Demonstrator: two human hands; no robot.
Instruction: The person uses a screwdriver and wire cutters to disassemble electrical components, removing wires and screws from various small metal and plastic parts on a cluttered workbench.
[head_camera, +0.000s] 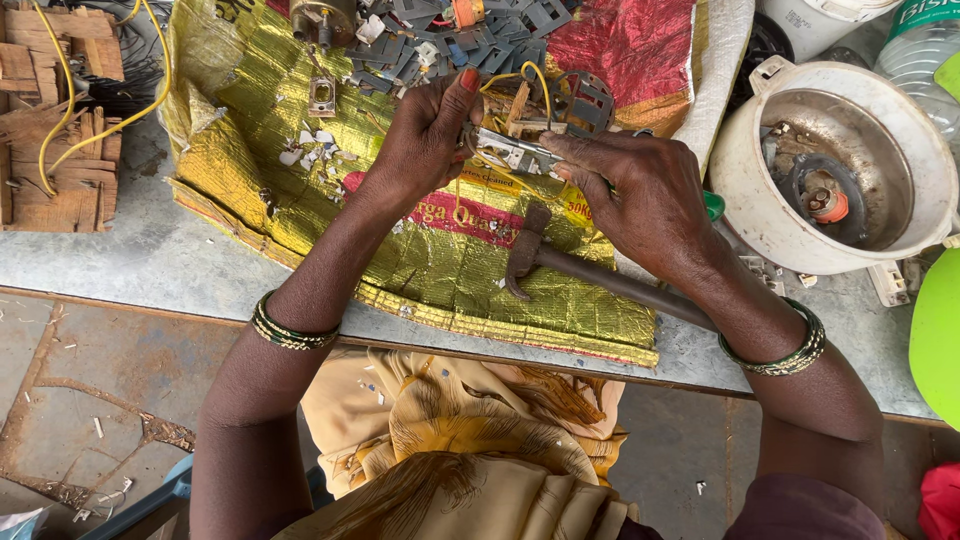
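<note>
Gold foil sack (300, 190) spread under both hands. White appliance shell (740, 150) beyond right-hand fingers. Hammer (560, 262) just below fingers. Left hand (425, 135), right hand (640, 195) pinch small metal part (510, 150), yellow wire (530, 75) looping above fingertips.

Hammer handle (620, 285) partly under right wrist

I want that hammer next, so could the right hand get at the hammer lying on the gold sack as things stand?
Probably yes. The hammer lies uncovered on the gold sack, just under the right hand, its handle passing beneath that wrist. But the hand is busy gripping a small metal part with the left hand.
</note>
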